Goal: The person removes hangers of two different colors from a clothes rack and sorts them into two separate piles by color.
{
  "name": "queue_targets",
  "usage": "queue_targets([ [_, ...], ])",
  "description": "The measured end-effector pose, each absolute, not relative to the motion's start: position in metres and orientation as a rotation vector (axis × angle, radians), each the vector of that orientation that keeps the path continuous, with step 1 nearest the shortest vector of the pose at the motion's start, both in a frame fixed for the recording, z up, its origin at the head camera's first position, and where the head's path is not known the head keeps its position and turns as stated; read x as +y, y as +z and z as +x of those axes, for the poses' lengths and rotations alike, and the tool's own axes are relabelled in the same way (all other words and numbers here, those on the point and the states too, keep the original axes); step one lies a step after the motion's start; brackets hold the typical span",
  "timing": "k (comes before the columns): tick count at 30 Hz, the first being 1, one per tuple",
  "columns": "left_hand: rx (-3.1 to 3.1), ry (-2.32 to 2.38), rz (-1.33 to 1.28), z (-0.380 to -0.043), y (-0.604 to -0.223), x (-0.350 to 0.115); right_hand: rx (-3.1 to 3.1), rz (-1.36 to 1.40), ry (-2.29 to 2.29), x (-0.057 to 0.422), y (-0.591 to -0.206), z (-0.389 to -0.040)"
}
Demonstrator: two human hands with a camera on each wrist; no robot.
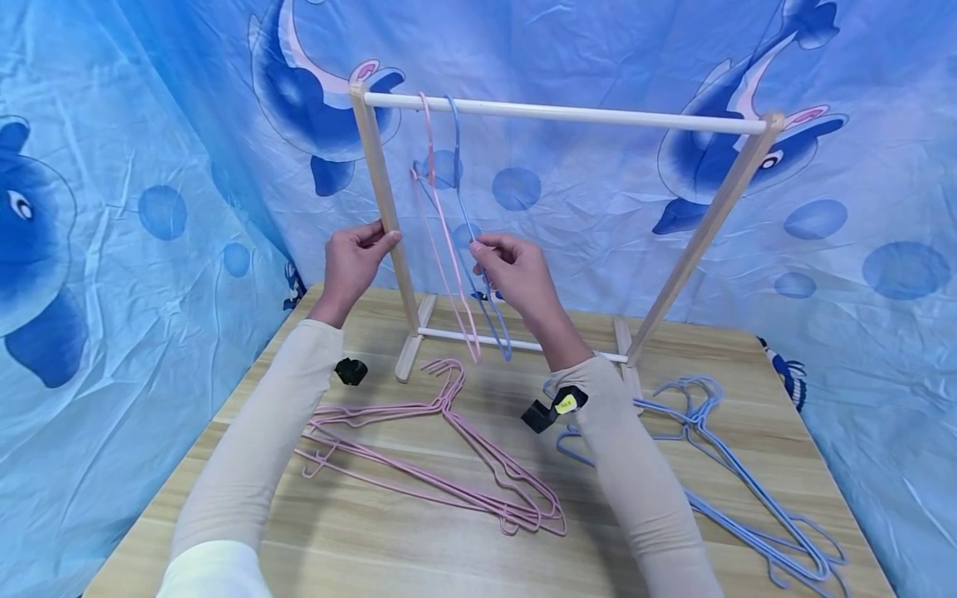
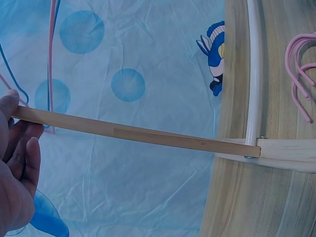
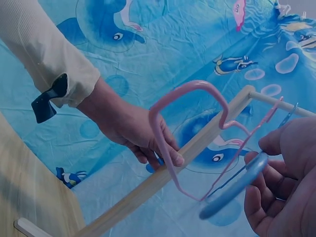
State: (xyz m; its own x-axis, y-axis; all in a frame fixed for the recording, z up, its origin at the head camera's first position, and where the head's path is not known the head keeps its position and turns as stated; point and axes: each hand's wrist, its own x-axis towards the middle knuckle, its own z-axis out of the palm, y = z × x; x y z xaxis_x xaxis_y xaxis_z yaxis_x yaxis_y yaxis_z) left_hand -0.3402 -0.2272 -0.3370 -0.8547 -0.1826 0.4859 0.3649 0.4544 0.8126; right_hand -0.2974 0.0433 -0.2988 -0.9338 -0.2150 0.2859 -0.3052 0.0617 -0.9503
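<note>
My left hand (image 1: 356, 264) grips the left wooden post (image 1: 387, 199) of a small garment rack, thumb in front and fingers behind. In the right wrist view that post (image 3: 148, 183) runs diagonally under the left hand's fingertips. My right hand (image 1: 516, 270) pinches a blue hanger (image 1: 458, 149) by its side, and the hanger's hook is over the white top rod (image 1: 568, 113). Just left of it a pink hanger (image 1: 441, 218) hangs from the same rod. Close up, the blue hanger (image 3: 234, 185) lies between the right thumb and fingers, beside the pink hanger's bent end (image 3: 157, 133).
Several pink hangers (image 1: 449, 407) lie stacked on the wooden table (image 1: 359, 531) in front of the rack. A pile of blue hangers (image 1: 736, 465) lies at the right, partly behind the right sleeve. The rack's right post (image 1: 706, 237) slants down to its foot. A blue dolphin-print cloth (image 1: 568, 241) hangs behind.
</note>
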Motion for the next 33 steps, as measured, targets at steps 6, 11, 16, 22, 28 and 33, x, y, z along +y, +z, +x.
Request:
queue_targets([
  [6, -2.203, -1.400, -0.140, -0.342, -0.336, -0.228, -2.324, 0.488, 1.912, 0.050, -0.290, -0.297],
  [11, -2.197, -1.413, -0.152, -0.344, -0.337, -0.228, -2.369, 0.436, 1.805, 0.055, -0.282, -0.297],
  [16, -2.192, -1.420, -0.157, -0.344, -0.338, -0.229, -2.406, 0.403, 1.668, 0.058, -0.278, -0.297],
  [22, -2.196, -1.427, -0.150, -0.344, -0.339, -0.229, -2.410, 0.384, 1.618, 0.058, -0.278, -0.296],
  [28, -2.190, -1.410, -0.159, -0.345, -0.340, -0.230, -2.374, 0.384, 1.645, 0.058, -0.277, -0.294],
  [33, -2.193, -1.407, -0.153, -0.345, -0.339, -0.231, -2.349, 0.403, 1.640, 0.062, -0.275, -0.291],
])
